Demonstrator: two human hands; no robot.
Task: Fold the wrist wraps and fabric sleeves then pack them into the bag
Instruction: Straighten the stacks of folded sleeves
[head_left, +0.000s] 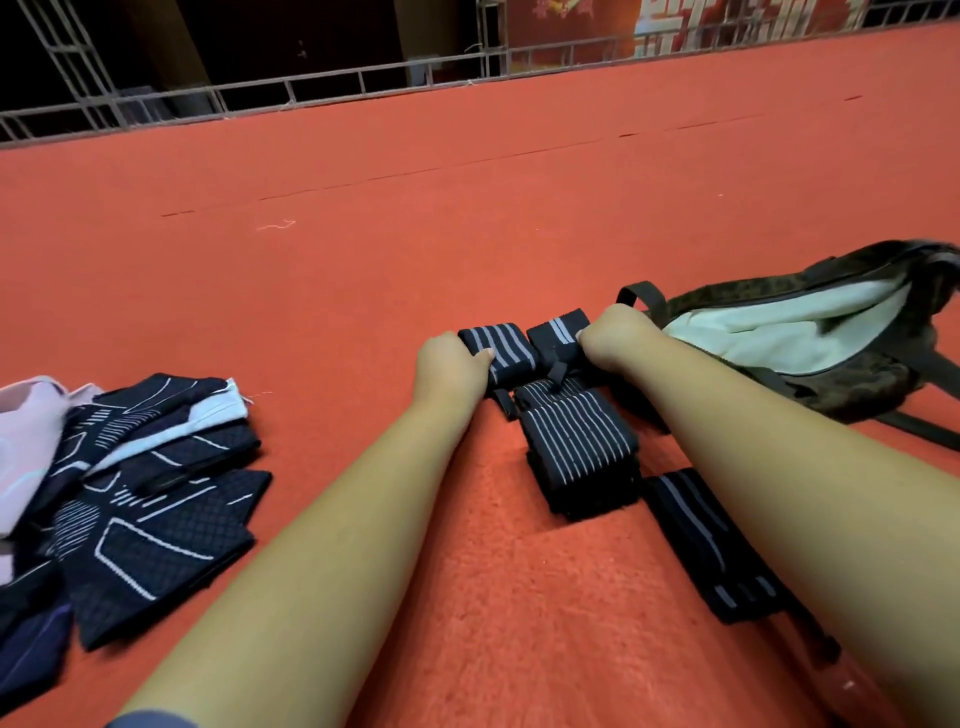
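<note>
While both hands grip wraps: the left hand (452, 364) curls round one folded wrist wrap (506, 345), and the right hand (615, 338) clenches a second wrap (558, 330), both low over the red carpet (363, 234).
Bag (831, 338): lies open just right of the right hand, pale lining showing.
Folded stack (579, 447): between the forearms.
Flat wrap (696, 535): partly under the right forearm.
Fabric sleeves (156, 467): piled at left, well apart from the bag.
Risk: a slack grip on lifting could let the folds spring open; the forearm may drag the flat wrap.
Hidden: the right fingers, the bag's contents, and the sleeve pile's left part, which is cut off.
</note>
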